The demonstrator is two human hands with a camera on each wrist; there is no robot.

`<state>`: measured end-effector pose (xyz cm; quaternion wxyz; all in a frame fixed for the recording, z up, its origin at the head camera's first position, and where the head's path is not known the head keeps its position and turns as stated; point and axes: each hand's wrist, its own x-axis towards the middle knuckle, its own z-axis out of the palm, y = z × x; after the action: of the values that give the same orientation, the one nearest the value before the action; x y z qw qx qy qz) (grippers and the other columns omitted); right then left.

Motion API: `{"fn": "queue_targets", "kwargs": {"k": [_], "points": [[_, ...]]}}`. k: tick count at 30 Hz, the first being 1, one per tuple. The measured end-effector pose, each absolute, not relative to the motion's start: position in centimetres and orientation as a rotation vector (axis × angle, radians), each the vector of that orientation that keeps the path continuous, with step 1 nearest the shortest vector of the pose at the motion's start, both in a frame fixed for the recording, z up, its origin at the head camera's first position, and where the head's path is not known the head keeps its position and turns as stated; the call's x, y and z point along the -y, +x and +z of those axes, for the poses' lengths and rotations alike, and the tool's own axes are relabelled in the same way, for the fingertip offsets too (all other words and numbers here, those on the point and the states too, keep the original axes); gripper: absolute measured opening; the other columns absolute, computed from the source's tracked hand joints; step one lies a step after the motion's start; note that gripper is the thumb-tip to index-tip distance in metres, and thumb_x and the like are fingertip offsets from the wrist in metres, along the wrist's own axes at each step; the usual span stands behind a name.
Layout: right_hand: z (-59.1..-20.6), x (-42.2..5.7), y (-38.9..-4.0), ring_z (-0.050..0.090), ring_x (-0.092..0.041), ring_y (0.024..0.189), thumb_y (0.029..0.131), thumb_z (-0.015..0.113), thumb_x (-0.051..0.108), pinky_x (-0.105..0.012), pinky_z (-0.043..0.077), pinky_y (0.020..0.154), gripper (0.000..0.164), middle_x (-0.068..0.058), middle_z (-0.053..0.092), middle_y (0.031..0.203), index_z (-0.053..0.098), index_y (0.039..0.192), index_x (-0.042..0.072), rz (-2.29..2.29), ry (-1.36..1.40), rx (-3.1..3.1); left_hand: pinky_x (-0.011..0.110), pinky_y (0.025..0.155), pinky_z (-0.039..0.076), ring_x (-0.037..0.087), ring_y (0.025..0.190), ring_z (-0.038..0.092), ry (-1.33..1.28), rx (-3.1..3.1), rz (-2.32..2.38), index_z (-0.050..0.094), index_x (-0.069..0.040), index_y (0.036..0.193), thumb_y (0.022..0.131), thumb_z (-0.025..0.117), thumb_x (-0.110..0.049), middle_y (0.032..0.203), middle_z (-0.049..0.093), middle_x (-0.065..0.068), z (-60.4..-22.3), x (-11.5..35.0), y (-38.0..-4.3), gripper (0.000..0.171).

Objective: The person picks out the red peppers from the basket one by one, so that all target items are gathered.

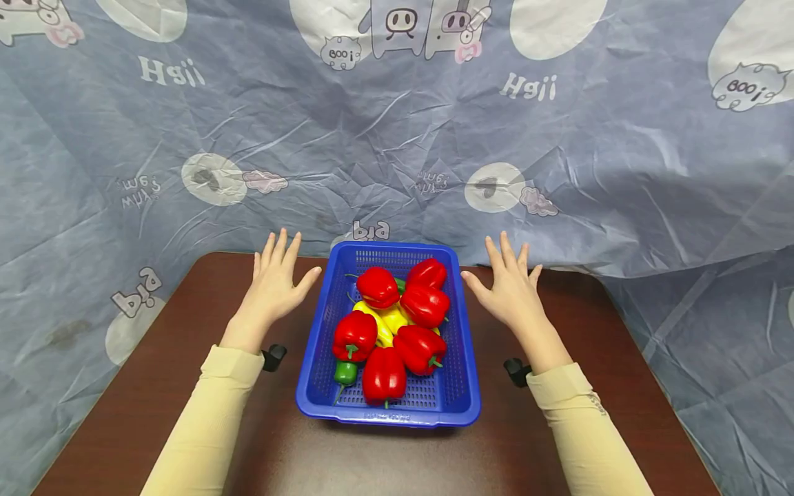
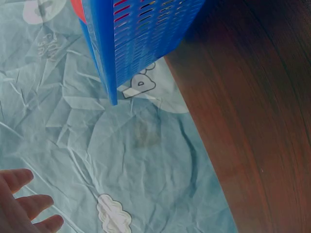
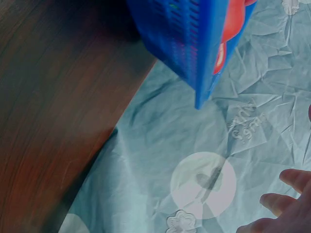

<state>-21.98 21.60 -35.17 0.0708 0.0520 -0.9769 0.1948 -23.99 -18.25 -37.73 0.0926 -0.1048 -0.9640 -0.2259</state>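
A blue plastic basket [image 1: 315,331] with slotted walls stands between the two hands in the head view. Inside lie several red bell peppers [image 1: 384,375], yellow peppers [image 1: 374,322] partly hidden under them, and a small green pepper [image 1: 346,373] at the front left. To the left of the basket the left hand [image 1: 273,286] is held with fingers spread, its thumb toward the rim. On the other side the right hand [image 1: 510,289] mirrors it, fingers spread and thumb pointing at the basket. Both hands hold nothing. Each wrist view shows the basket's side wall [image 2: 141,34] and some fingertips.
The basket is on a dark brown wooden table [image 1: 397,458]. Behind the table hangs a wrinkled grey-blue cloth [image 1: 384,124] with cartoon prints. A small black wrist camera [image 1: 273,357] sits beside the left cuff, and another black camera [image 1: 516,372] by the right cuff.
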Motion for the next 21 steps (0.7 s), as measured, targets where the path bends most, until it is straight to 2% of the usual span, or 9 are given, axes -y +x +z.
{"fn": "queue_targets", "kwargs": {"k": [14,21], "points": [[-34.9,-19.4,-21.9,-0.008,-0.051,0.147,0.095,0.053,0.057,-0.078,0.001,0.108,0.085,-0.015,0.004,0.166,0.017,0.159,0.014,0.636,0.217,2.930,0.063,0.119,0.007,0.042,0.151,0.001,-0.260,2.850,-0.784,0.013,-0.008,0.159,0.100,0.049,-0.046,0.164,0.005,0.023,-38.8,19.4,-23.5,0.079],[-35.2,-18.6,-21.7,-0.006,-0.052,0.147,0.094,0.054,0.056,-0.077,0.000,0.109,0.085,-0.015,0.005,0.166,0.018,0.159,0.014,0.640,0.221,2.941,0.066,0.117,0.010,0.042,0.151,0.003,-0.244,2.844,-0.807,0.014,-0.010,0.159,0.099,0.049,-0.047,0.164,0.007,0.022,-39.0,19.7,-23.4,0.078]]}}
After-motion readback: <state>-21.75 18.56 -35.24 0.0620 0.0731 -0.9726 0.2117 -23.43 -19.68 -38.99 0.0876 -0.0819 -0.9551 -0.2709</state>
